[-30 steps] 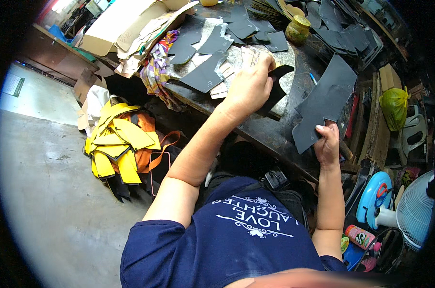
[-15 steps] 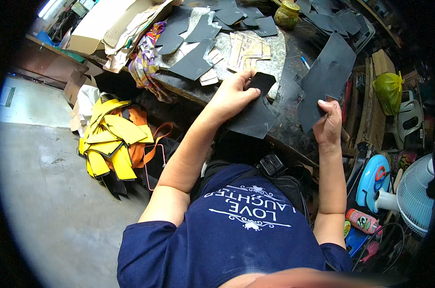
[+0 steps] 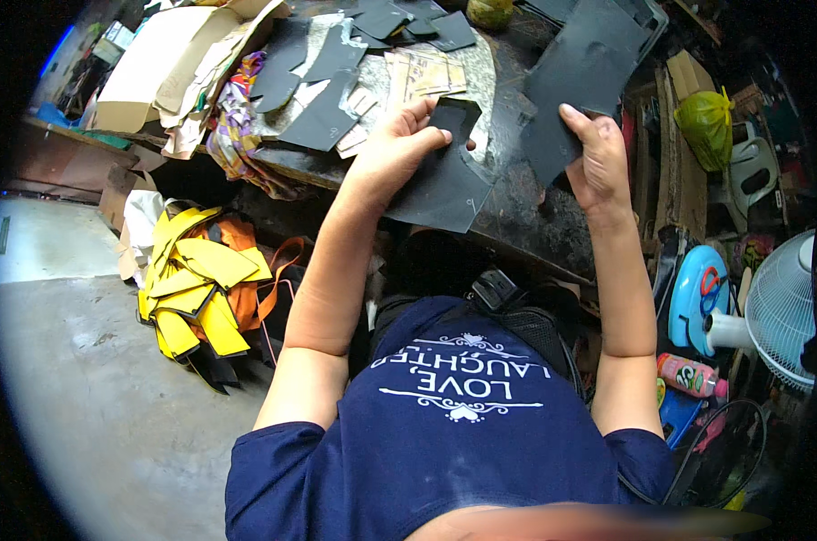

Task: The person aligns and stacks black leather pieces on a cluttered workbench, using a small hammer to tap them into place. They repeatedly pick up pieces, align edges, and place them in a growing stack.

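Observation:
My left hand point(image 3: 397, 149) is closed on a cut black sheet piece point(image 3: 440, 187), thumb on top, over the near edge of the workbench point(image 3: 516, 212). That piece has a notched right side and a small pale mark near its lower corner. In my right hand point(image 3: 599, 155) is a larger black sheet point(image 3: 578, 77), pinched by its near edge, the thumb on its face and some fingers hidden. It slants up and away over the bench's right part. Beyond my left hand, pale paper patterns point(image 3: 424, 72) and several cut black pieces point(image 3: 323, 117) lie on a stone slab point(image 3: 482, 86).
A yellowish jar point(image 3: 490, 12) stands at the back. Left are an open cardboard box point(image 3: 151, 68), a patterned cloth point(image 3: 237, 126) and a pile of yellow pieces point(image 3: 201, 288). Right are a tied yellow-green bag point(image 3: 704, 129), a white fan point(image 3: 780, 311) and a pink bottle point(image 3: 690, 374).
The whole view has shifted, so the bench appears farther up and left. My right hand and the larger sheet have moved slightly away from me. Both hands keep their hold.

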### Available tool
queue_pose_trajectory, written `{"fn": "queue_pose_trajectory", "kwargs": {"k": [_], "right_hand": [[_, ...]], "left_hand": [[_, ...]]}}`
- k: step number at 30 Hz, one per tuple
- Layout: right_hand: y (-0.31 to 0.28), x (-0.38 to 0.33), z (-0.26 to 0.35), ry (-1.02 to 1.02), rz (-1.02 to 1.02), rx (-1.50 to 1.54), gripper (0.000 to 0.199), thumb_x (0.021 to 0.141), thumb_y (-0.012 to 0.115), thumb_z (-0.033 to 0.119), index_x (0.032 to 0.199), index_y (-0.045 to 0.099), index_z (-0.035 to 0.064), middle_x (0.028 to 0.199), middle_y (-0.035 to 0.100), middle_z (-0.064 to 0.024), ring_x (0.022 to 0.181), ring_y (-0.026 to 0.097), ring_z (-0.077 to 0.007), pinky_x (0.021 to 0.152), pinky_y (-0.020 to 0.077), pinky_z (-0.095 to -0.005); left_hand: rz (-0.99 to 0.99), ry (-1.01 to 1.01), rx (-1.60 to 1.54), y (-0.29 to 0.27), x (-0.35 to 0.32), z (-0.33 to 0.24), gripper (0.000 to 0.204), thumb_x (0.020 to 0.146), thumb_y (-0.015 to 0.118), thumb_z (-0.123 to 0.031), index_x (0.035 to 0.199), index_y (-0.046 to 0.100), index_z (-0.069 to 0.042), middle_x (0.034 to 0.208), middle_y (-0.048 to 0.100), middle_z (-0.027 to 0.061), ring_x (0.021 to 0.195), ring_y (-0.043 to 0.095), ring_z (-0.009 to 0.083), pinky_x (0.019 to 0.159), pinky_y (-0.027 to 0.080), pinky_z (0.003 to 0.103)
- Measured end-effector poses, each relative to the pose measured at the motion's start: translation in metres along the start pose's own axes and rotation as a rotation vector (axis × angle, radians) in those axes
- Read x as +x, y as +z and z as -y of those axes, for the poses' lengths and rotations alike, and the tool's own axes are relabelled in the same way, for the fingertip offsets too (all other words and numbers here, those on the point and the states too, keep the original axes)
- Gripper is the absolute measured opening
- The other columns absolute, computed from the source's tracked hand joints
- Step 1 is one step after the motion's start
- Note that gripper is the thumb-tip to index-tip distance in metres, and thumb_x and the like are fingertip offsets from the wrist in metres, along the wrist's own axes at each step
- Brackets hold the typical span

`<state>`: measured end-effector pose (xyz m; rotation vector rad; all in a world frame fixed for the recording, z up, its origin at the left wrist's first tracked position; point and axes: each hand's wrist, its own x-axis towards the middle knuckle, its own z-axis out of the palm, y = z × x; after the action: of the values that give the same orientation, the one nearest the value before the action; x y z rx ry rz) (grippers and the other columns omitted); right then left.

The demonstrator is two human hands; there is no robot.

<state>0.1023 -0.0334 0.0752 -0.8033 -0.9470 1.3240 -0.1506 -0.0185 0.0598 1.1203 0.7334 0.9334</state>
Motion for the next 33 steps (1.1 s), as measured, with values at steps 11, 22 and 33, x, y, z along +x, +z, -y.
{"fn": "queue_pose_trajectory", "kwargs": {"k": [11, 22, 33], "right_hand": [[0.022, 0.005, -0.017, 0.06, 0.168, -0.257, 0.024, 0.091, 0.068, 0.01, 0.111, 0.062, -0.0032, 0.094, 0.07, -0.0073, 0.073, 0.068, -0.0105, 0.064, 0.0555, -0.0232], [0.018, 0.006, -0.02, 0.047, 0.201, -0.291, 0.026, 0.092, 0.067, 0.009, 0.114, 0.062, -0.0035, 0.102, 0.07, -0.0093, 0.084, 0.069, -0.0122, 0.075, 0.0584, -0.0257], [0.021, 0.005, -0.026, 0.044, 0.096, -0.239, 0.031, 0.091, 0.07, 0.016, 0.117, 0.059, 0.0021, 0.094, 0.069, -0.0053, 0.076, 0.067, -0.0105, 0.06, 0.0555, -0.024]], "left_hand": [[0.097, -0.029, 0.114, 0.007, 0.0, 0.004, 0.042, 0.088, 0.06, -0.007, 0.129, 0.055, 0.004, 0.109, 0.068, 0.0082, 0.096, 0.063, 0.0114, 0.088, 0.05, 0.024], [0.097, -0.005, 0.179, 0.009, -0.001, 0.004, 0.042, 0.087, 0.059, -0.009, 0.127, 0.057, 0.004, 0.109, 0.068, 0.0081, 0.094, 0.064, 0.0118, 0.086, 0.05, 0.024], [0.013, -0.114, 0.042, 0.025, 0.013, 0.007, 0.031, 0.098, 0.062, -0.029, 0.106, 0.067, 0.001, 0.083, 0.07, 0.0061, 0.065, 0.065, 0.0092, 0.059, 0.053, 0.022]]}}
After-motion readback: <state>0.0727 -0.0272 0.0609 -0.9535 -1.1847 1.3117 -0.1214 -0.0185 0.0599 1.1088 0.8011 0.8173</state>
